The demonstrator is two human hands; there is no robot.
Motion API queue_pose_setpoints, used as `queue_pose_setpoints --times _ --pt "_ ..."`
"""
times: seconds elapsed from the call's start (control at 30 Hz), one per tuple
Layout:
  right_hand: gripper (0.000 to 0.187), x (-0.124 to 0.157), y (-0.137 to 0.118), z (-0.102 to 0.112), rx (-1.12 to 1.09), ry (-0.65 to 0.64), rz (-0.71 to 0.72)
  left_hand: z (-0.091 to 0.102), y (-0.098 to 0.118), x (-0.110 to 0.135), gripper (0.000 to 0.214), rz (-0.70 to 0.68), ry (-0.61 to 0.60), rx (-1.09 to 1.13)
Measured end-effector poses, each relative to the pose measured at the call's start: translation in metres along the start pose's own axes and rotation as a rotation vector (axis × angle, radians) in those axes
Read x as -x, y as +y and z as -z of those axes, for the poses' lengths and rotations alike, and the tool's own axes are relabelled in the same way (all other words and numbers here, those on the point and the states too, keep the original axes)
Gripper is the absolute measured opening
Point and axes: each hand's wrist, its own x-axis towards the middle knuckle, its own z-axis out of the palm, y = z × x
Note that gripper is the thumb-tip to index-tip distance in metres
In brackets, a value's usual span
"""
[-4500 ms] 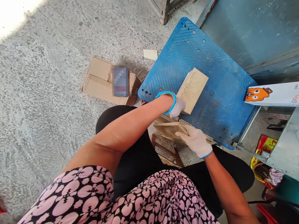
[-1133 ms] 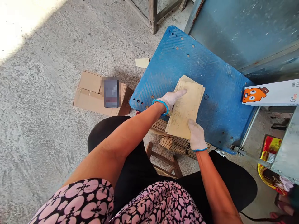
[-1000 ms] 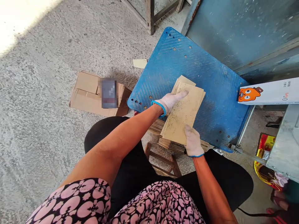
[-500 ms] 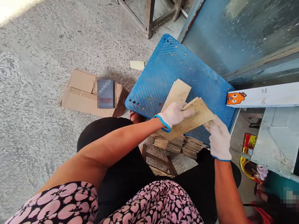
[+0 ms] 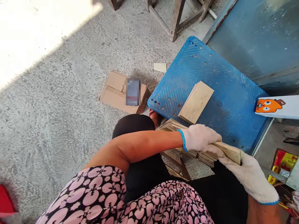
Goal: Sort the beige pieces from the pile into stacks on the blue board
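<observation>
My left hand point(image 5: 202, 137), in a white knit glove with a blue cuff, is closed over the upper side of a small stack of thin tan boards point(image 5: 229, 151). Gloved likewise, my right hand point(image 5: 252, 175) grips the stack's lower side and right end. The stack is tilted on edge above the near side of a blue plastic tabletop point(image 5: 221, 74). Another pile of tan boards point(image 5: 197, 102) lies flat on that top, just beyond my left hand. Below my hands, rows of similar boards point(image 5: 206, 158) are packed on edge, partly hidden by my left arm and glove.
A cardboard box point(image 5: 114, 96) with a blurred dark object point(image 5: 133, 91) on it sits on the concrete floor at left. One loose tan piece point(image 5: 160, 67) lies beyond it. A white box with an orange cartoon point(image 5: 268, 105) juts in at right. A wooden frame point(image 5: 176, 21) stands behind.
Both hands have moved closer to me, and the held boards have turned from nearly flat to on edge. The view has shifted left, so the surroundings appear farther right.
</observation>
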Motion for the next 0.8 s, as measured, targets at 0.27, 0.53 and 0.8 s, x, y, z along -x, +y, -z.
queue_pose_setpoints --times 0.27,0.53,0.8 --pt "0.048 0.015 0.001 -0.033 0.066 -0.044 -0.075 0.008 -0.009 0.000 0.040 -0.088 -0.293 0.140" --pt "0.043 0.007 -0.025 -0.091 0.417 -0.269 -0.065 0.050 -0.033 0.002 0.066 0.275 -0.254 0.205" --pt "0.042 -0.030 -0.045 -0.162 0.718 -0.537 0.033 0.061 -0.041 -0.008 0.072 0.444 -0.103 -0.033"
